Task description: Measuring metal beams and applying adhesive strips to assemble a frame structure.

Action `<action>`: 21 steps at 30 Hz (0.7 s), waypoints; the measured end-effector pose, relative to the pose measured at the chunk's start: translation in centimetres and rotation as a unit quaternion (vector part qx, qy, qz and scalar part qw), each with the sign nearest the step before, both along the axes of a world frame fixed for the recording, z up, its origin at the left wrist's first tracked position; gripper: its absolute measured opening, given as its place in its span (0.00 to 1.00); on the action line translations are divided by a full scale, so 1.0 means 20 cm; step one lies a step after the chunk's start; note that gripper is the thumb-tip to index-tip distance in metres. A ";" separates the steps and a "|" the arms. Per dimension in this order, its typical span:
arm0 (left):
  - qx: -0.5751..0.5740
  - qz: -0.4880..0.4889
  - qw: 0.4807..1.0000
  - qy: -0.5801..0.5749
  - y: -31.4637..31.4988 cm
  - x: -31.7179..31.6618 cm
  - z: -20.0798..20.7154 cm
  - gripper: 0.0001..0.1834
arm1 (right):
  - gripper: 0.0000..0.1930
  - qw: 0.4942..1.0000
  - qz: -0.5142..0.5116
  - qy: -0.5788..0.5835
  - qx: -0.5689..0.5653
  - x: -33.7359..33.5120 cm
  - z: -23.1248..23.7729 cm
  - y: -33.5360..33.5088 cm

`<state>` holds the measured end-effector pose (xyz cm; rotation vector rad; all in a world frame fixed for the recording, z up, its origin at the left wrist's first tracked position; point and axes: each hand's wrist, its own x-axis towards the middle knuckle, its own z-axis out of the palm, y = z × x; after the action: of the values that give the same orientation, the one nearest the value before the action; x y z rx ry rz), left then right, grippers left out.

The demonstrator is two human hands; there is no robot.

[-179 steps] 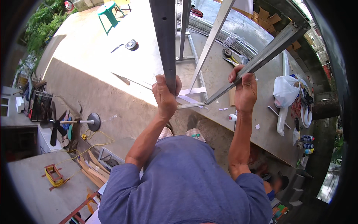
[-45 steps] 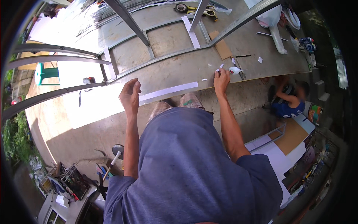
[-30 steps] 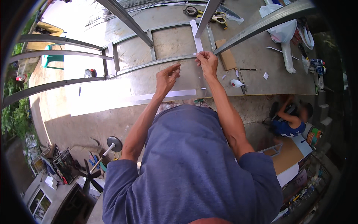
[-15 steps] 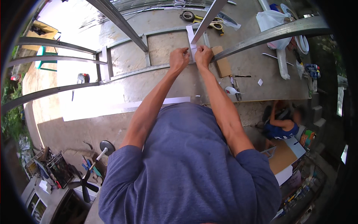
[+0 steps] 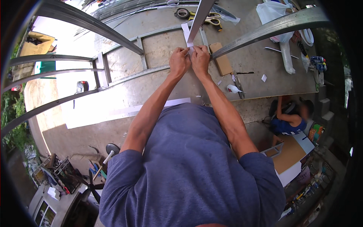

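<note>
A metal frame (image 5: 159, 69) of thin channel bars lies on the table, with several bars rising from it. A white strip (image 5: 185, 32) lies across the frame at the foot of a pale upright bar (image 5: 199, 20). At its near end my left hand (image 5: 179, 62) is closed, thumb and fingers pinched at the strip. Close beside it, my right hand (image 5: 200, 60) pinches the same end, the fingertips nearly meeting the left ones. What lies between the fingertips is partly hidden.
Right of my hands lies a brown block (image 5: 222, 60). Scissors (image 5: 212, 19) and a tape roll (image 5: 182, 14) lie beyond. A long metal bar (image 5: 261, 36) slants up to the right. A tape measure (image 5: 81, 87) sits left. A person (image 5: 289, 119) crouches at the right.
My hands have come closer together, the right one shifting slightly left and nearer, both now at the strip's near end. The whole view has shifted slightly.
</note>
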<state>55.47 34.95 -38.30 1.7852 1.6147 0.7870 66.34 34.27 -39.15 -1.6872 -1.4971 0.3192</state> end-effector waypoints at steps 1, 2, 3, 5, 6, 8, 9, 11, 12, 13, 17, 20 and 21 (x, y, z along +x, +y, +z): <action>0.010 -0.001 1.000 0.008 0.00 0.00 0.00 0.18 | 0.12 1.000 0.009 0.011 0.002 0.00 0.00 0.00; 0.009 0.000 1.000 0.008 0.00 0.00 0.00 0.18 | 0.12 1.000 0.017 0.022 0.004 -0.01 0.00 0.00; 0.012 0.000 1.000 0.007 0.00 0.00 0.00 0.18 | 0.12 1.000 0.018 0.022 0.003 0.00 0.01 0.01; 0.014 -0.002 1.000 0.006 0.02 0.01 0.00 0.19 | 0.13 1.000 0.024 0.009 0.005 0.02 0.00 0.03; 0.016 -0.006 1.000 0.010 0.03 0.00 0.00 0.19 | 0.13 1.000 0.024 0.009 0.004 0.02 0.00 0.03; 0.017 -0.008 1.000 0.013 0.03 0.00 0.00 0.19 | 0.14 0.999 0.041 0.001 -0.005 0.02 0.01 0.04; 0.027 -0.004 0.999 0.016 0.03 0.00 0.00 0.19 | 0.14 0.999 0.041 0.002 -0.006 0.02 0.02 0.04; 0.037 -0.001 0.999 0.019 0.03 0.00 0.00 0.19 | 0.14 0.999 0.041 -0.005 -0.016 0.02 0.02 0.04; 0.042 -0.007 0.999 0.027 0.03 0.00 0.00 0.20 | 0.14 0.999 0.041 -0.005 -0.016 0.03 0.02 0.04; 0.047 -0.011 0.998 0.036 0.04 0.00 0.00 0.21 | 0.14 0.999 0.048 -0.006 -0.018 0.03 0.03 0.04; 0.047 -0.024 0.997 0.059 0.04 -0.01 -0.01 0.22 | 0.14 0.998 0.058 -0.002 -0.006 0.03 0.03 0.04; 0.047 -0.026 0.997 0.063 0.03 -0.01 -0.01 0.23 | 0.14 0.998 0.054 0.006 -0.005 0.03 0.04 0.03; 0.052 -0.027 0.996 0.063 0.03 -0.01 -0.01 0.24 | 0.14 0.999 0.052 0.007 -0.005 0.03 0.04 0.03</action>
<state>55.29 35.57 -38.55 1.9795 1.6243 0.7603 66.95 34.88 -38.41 -1.6150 -1.5794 0.3937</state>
